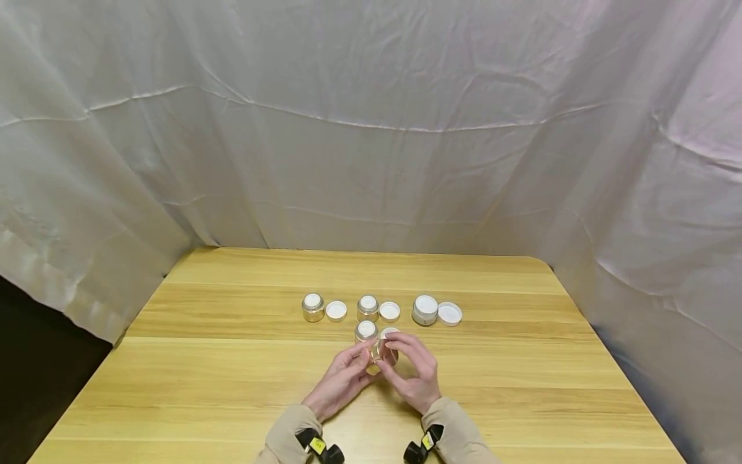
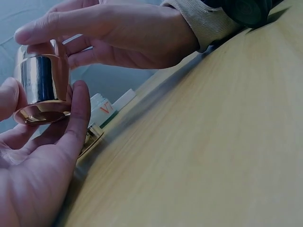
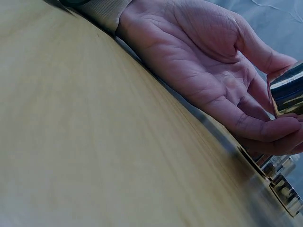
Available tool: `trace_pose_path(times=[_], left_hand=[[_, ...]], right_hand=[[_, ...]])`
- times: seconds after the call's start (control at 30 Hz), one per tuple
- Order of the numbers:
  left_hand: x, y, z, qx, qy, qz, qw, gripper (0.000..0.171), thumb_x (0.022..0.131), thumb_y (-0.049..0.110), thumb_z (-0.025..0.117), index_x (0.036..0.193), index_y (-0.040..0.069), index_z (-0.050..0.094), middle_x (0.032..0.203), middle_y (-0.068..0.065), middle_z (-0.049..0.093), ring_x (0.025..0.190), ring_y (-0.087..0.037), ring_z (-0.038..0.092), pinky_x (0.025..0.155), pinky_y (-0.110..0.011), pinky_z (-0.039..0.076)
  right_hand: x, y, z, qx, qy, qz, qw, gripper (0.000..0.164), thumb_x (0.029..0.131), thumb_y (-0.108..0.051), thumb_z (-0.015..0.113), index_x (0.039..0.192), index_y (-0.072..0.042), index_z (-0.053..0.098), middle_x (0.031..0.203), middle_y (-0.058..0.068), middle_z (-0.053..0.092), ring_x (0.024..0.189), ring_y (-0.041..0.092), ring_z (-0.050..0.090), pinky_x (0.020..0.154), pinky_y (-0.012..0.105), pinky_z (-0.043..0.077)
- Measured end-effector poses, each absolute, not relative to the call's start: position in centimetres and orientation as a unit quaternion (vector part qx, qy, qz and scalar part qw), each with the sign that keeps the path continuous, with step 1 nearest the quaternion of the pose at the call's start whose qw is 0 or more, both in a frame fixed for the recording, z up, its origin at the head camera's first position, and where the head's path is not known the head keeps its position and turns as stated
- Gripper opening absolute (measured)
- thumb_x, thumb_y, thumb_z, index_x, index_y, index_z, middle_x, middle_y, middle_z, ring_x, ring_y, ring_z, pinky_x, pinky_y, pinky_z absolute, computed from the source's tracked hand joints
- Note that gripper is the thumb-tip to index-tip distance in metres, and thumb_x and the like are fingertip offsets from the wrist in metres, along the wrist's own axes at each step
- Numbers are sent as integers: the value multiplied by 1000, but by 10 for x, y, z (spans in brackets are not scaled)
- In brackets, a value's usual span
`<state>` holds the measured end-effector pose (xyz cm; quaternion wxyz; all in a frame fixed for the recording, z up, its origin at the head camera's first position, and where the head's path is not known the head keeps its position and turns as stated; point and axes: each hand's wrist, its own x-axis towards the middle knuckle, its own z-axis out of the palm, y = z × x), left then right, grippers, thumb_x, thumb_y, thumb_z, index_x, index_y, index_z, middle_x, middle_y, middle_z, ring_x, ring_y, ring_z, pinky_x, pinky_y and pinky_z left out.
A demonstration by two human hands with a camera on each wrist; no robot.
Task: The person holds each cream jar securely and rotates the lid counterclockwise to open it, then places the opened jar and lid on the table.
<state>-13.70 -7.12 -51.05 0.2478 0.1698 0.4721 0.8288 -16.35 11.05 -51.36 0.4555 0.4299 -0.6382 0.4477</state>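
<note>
Above the front middle of the table, both hands hold a shiny gold jar (image 2: 41, 78). My left hand (image 1: 342, 383) grips its lower end between thumb and fingers. From the other side, my right hand (image 1: 417, 374) holds the upper end with curled fingertips and thumb. In the right wrist view only part of the jar's gold side (image 3: 289, 90) shows at the edge. Just beyond the hands stands a jar with a white top (image 1: 366, 330). A white-lined lid (image 1: 390, 332) lies beside it, partly hidden by the right fingers.
Farther back, a row holds a left gold jar (image 1: 313, 309) with its upturned lid (image 1: 336, 310), a middle gold jar (image 1: 368, 309) with its lid (image 1: 390, 312), and a wider pale jar (image 1: 425, 311) with its lid (image 1: 449, 313). Grey curtains (image 1: 371, 161) surround the wooden table (image 1: 203, 374).
</note>
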Motion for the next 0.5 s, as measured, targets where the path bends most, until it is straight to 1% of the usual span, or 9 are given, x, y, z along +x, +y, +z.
trace_pose_path(times=[0.1, 0.17, 0.2, 0.27, 0.33, 0.37, 0.43, 0.5], left_hand=[[-136, -72, -510, 160, 475, 828, 252, 64, 108, 30, 41, 157, -4, 16, 163, -19, 27, 130, -7, 56, 120, -37, 40], [-136, -72, -510, 152, 472, 831, 252, 63, 108, 31, 42, 157, -3, 19, 162, -18, 29, 128, -7, 57, 118, -35, 43], [-136, -72, -510, 147, 470, 833, 252, 59, 108, 30, 42, 156, 1, 25, 161, -16, 32, 127, -7, 58, 117, -34, 44], [-136, -71, -511, 141, 463, 839, 250, 45, 108, 29, 43, 144, 3, 43, 156, -9, 39, 123, -7, 59, 115, -32, 47], [-136, -71, -511, 136, 455, 844, 249, 34, 108, 28, 43, 134, 7, 51, 148, 0, 46, 120, -6, 60, 113, -31, 49], [-136, -71, -511, 136, 453, 845, 249, 33, 108, 27, 42, 131, 6, 52, 143, 4, 48, 119, -6, 60, 112, -30, 49], [-136, -71, -510, 140, 452, 845, 249, 39, 109, 27, 41, 137, 0, 47, 137, 7, 53, 117, -6, 60, 110, -29, 50], [-136, -71, -509, 142, 449, 846, 249, 53, 109, 26, 39, 151, -6, 31, 133, 7, 57, 118, -6, 60, 109, -27, 50]], right_hand=[[-163, 110, -514, 433, -644, 448, 445, 35, 91, -22, 76, 97, 11, 67, 104, 27, 69, 96, 32, 69, 104, 24, 54], [-163, 110, -515, 434, -649, 446, 437, 36, 90, -22, 76, 100, 11, 67, 105, 28, 69, 97, 32, 69, 105, 25, 53], [-163, 110, -515, 435, -652, 445, 432, 37, 90, -23, 76, 101, 11, 68, 105, 28, 69, 97, 32, 69, 105, 25, 53], [-163, 110, -515, 437, -656, 445, 425, 38, 91, -23, 76, 103, 11, 68, 103, 29, 69, 96, 32, 69, 103, 25, 54], [-164, 110, -516, 441, -657, 445, 418, 38, 90, -22, 76, 104, 12, 68, 103, 30, 69, 95, 33, 69, 101, 26, 55], [-164, 110, -516, 444, -657, 446, 415, 38, 90, -22, 76, 104, 12, 69, 102, 30, 69, 95, 33, 69, 100, 26, 56], [-164, 110, -517, 448, -657, 445, 413, 37, 90, -20, 77, 104, 13, 69, 102, 30, 70, 94, 34, 68, 97, 27, 57], [-163, 110, -517, 450, -657, 441, 414, 36, 89, -19, 77, 105, 13, 69, 102, 29, 70, 94, 34, 68, 95, 28, 57]])
